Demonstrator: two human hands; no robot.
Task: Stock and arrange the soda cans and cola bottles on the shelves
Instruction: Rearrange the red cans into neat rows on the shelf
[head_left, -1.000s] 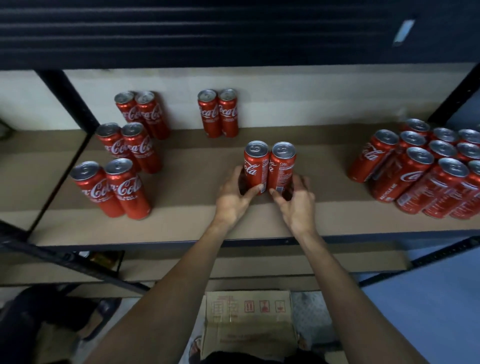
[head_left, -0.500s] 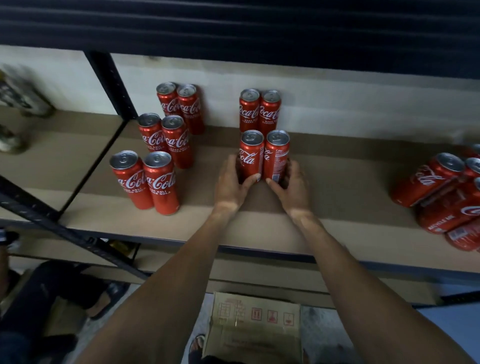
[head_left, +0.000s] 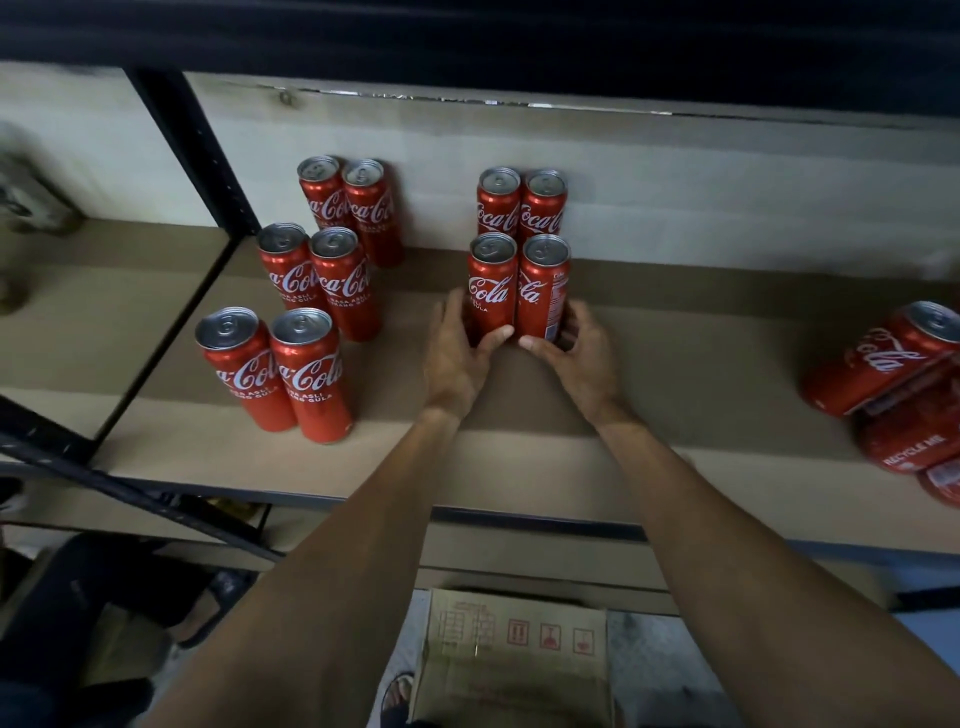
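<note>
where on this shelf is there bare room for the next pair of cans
Widest bare shelf board: between the held pair and the can cluster at the right edge. The front strip is bare too, though forearms cross it. Crowded: left side, three pairs, with the left hand in the lane beside them.

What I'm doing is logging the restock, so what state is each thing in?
Red aluminium cola-can pair in the middle: upright, touching.
Left-hand grip: holds that pair's left can.
Right-hand grip: holds its right can.
Red can pair behind: upright, side by side.
Six red cans at left: upright, in pairs.
Red cans at right: clustered, partly out of frame.
</note>
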